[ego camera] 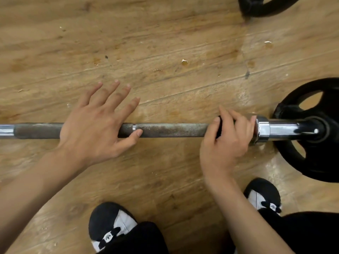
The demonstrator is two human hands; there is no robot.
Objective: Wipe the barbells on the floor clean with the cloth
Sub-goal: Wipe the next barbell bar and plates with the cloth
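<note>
Fingers [119,97] of left hand [91,129] straight and spread apart, tips out over floor [165,43] on far side of bar [174,130], palm laid flat across it, thumb stretched along its near side, nothing gripped. Left of that hand, dull knurled grip giving way to chrome and running off left edge. Down by bottom edge, left shoe [110,222], black and white, under black trouser leg. Just above thumb tip, thin bright ring [134,127] round bar. Then bare stretch of rusty, pale-smeared knurling, level across floor. Next, right hand [225,142], fingers [226,116] curled over top of bar and thumb hooked round near side, clamped on dark cloth [219,125] wrapped round bar; cloth mostly hidden, only a dark patch showing between thumb and forefinger. Right against knuckles, chrome collar [263,130]; contact or a hair's gap, cannot tell. Below wrist, right shoe [264,195], same pattern. In top right corner, part of second plate [266,6], well apart from bar. Past collar, shiny sleeve [282,129] entering hub of black plate [321,162] with oval cut-outs, hard by right edge.
</note>
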